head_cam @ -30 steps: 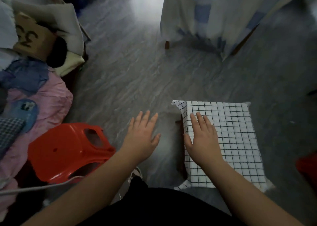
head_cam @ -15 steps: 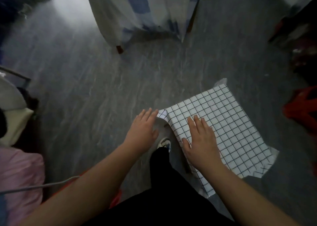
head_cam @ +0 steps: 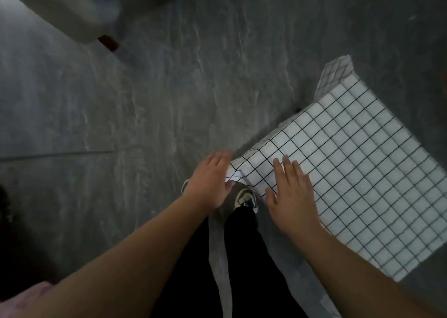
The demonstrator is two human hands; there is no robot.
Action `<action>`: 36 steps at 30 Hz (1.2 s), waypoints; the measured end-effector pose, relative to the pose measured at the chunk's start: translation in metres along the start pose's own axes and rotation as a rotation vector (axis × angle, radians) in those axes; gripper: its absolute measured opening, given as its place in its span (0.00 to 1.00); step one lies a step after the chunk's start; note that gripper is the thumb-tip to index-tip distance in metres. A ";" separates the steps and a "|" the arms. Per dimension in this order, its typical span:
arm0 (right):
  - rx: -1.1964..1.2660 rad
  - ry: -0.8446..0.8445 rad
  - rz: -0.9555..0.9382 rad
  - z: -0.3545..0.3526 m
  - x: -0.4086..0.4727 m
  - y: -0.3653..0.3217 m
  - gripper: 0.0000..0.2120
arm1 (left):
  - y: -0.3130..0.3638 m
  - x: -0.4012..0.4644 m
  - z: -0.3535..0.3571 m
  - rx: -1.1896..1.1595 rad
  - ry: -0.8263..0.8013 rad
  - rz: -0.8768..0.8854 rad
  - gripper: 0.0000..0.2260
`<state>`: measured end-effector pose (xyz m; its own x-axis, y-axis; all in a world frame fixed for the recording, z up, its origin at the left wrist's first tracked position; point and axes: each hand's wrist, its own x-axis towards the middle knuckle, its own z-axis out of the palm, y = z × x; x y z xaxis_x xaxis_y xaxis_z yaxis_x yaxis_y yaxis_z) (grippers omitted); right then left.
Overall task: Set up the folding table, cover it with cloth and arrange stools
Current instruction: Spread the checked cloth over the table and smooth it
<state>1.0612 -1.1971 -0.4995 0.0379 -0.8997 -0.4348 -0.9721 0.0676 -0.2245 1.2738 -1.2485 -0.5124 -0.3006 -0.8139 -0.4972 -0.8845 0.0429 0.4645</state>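
A small low table is covered by a white cloth with a black grid (head_cam: 358, 172), lying at the right of the view on the grey floor. My right hand (head_cam: 292, 192) rests flat on the cloth near its left corner, fingers spread. My left hand (head_cam: 210, 182) hovers open just left of that corner, its fingertips close to the hanging edge of the cloth. No stool is in view. The table's legs are hidden under the cloth.
A piece of furniture draped in pale fabric (head_cam: 72, 10) with a dark red-brown foot (head_cam: 107, 42) stands at the top left. My shoe (head_cam: 245, 196) and black trousers are below the hands. Grey floor (head_cam: 145, 124) spreads left.
The view has swung right and down, so the red stools have left the frame. The cloth now sits further right and more tilted. Both hands keep their places at the cloth's left corner.
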 end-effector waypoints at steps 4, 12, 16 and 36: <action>0.015 -0.011 0.058 0.055 0.038 0.001 0.31 | -0.033 0.062 0.054 0.043 -0.178 0.014 0.38; 0.021 -0.010 0.130 0.105 0.067 -0.010 0.32 | -0.066 0.100 0.105 0.136 -0.301 0.132 0.31; 0.032 -0.033 0.166 0.111 0.076 -0.016 0.32 | -0.066 0.109 0.106 0.178 -0.299 0.197 0.27; 0.088 -0.041 0.177 0.091 0.077 -0.023 0.32 | -0.057 0.112 0.075 0.279 -0.398 0.122 0.35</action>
<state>1.1076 -1.2282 -0.6071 -0.1203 -0.8524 -0.5089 -0.9406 0.2618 -0.2162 1.2639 -1.2987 -0.6501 -0.4726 -0.5111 -0.7179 -0.8797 0.3219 0.3500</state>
